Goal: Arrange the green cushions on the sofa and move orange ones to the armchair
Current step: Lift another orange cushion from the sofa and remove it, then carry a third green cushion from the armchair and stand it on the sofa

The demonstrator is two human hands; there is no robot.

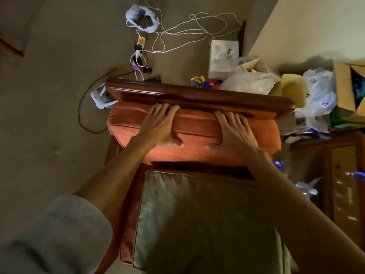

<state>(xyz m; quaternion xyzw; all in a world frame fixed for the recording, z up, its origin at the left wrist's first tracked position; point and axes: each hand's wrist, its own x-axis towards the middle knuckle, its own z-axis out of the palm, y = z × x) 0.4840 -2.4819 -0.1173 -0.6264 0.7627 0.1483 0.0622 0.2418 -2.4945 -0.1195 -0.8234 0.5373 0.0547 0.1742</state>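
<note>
An orange cushion (197,127) stands against the wooden backrest (197,98) of the armchair, seen from above. My left hand (160,123) grips its top edge on the left, fingers over the top and thumb pressed into the front face. My right hand (235,131) grips the same edge further right in the same way. A green cushion (197,224) lies flat on the seat below. Under it, at its left side, the edge of another orange cushion (127,234) shows.
Behind the chair the carpet holds white cords (177,32), a plastic bag (142,18), chargers and a black cable (83,115). To the right stand a white box (223,56), bags, cardboard boxes (343,91) and a wooden side table (335,175).
</note>
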